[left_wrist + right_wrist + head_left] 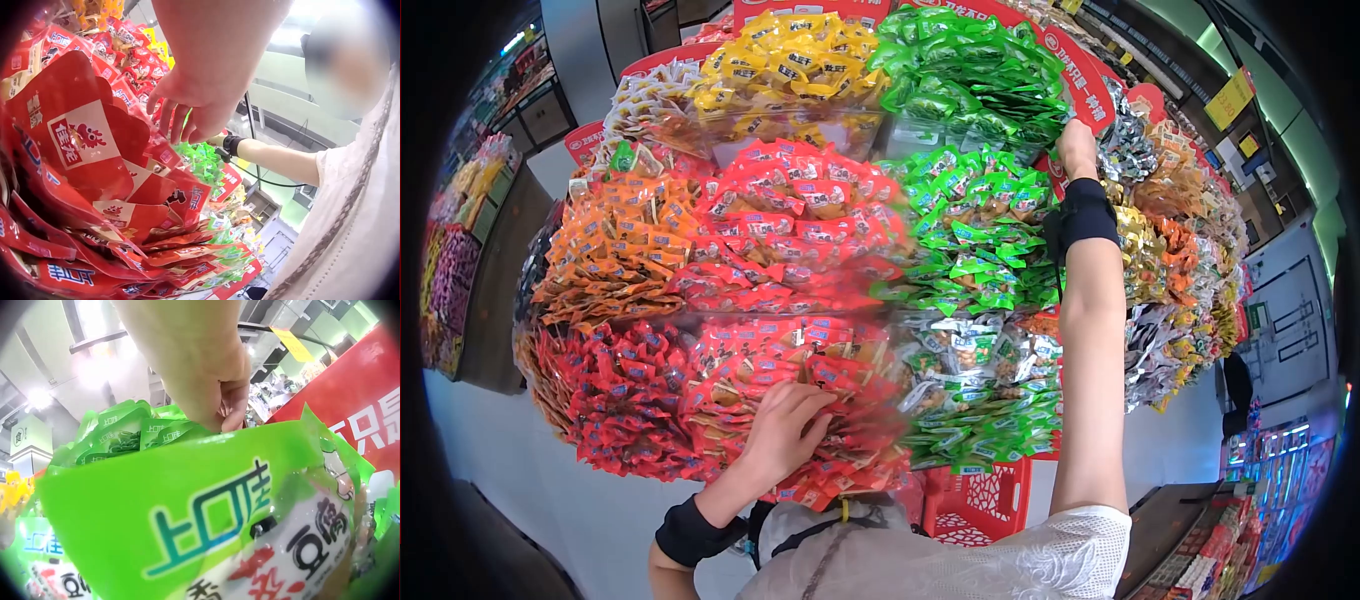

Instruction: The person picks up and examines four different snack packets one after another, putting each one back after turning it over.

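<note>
The left hand (788, 432) lies over red snack packets (750, 350) in the lower middle bin, its fingers loosely bent and apart. In the left wrist view that hand (197, 112) hangs beside red packets (81, 140), with nothing visible in its fingers. Stretched far forward, the right hand (1078, 150) is at the lower end of a red sign (1078, 75), beside the green packets (970, 70). The right wrist view shows this hand (219, 394) with curled fingers just behind a large green packet (156, 506); whether they grip anything is hidden.
Yellow packets (790, 65) fill a back bin, orange packets (625, 230) the left side. Silver and gold packets (1140, 240) lie right of the right forearm. A red basket (980, 505) stands below the front edge. Another stocked display (460, 260) is at far left.
</note>
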Demonstrator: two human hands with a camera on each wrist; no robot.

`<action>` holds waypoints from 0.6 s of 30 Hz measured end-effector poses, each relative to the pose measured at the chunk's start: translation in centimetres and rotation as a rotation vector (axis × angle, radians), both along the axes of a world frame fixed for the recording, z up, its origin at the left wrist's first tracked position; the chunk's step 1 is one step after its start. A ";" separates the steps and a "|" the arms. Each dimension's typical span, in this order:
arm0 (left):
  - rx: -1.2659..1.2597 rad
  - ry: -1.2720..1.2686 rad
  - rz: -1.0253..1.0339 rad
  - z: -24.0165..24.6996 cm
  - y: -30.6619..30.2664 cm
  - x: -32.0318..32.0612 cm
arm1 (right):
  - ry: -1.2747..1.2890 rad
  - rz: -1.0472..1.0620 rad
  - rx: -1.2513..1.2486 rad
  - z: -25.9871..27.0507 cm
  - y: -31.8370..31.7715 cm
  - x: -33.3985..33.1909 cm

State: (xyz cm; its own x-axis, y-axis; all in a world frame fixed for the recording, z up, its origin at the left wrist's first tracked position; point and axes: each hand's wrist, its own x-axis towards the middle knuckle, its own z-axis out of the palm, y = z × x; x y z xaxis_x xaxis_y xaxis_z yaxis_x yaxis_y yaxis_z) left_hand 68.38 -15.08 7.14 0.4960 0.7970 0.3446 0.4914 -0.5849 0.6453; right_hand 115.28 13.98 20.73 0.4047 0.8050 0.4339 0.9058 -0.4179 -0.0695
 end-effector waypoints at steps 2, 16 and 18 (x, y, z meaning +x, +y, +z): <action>0.004 -0.003 0.009 -0.1 0.0 -0.1 | 0.017 0.009 0.024 -0.1 0.0 0.1; 0.011 0.018 0.027 0.4 0.3 -0.6 | 0.007 -0.053 0.143 0.2 -0.8 -1.2; 0.012 0.014 0.023 0.4 0.3 -0.7 | 0.010 -0.062 0.141 0.4 -1.1 -1.3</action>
